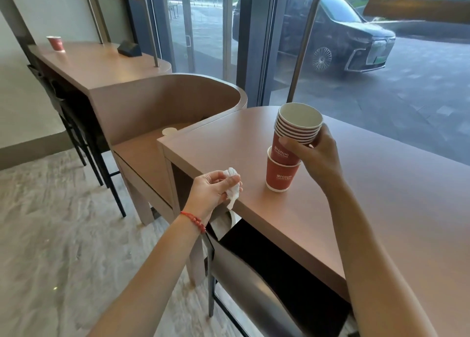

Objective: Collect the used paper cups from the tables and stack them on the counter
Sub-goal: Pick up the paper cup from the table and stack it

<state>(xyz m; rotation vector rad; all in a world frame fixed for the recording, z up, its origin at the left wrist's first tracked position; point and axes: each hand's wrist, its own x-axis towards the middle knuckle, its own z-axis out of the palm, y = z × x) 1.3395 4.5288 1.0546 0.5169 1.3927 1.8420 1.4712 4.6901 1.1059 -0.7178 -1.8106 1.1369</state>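
Observation:
My right hand grips a nested stack of several red paper cups, tilted a little, with its bottom set inside a single red cup that stands on the near pink-brown table. My left hand is closed around a crumpled white tissue at the table's left edge. Another red cup stands alone on the far table at the upper left. A pale cup rim shows on the low shelf between the tables.
A dark angular object sits on the far table. Black-legged stools stand under it. A dark chair back is tucked below the near table. Metal posts rise from both tables. Glass walls show a parked car outside.

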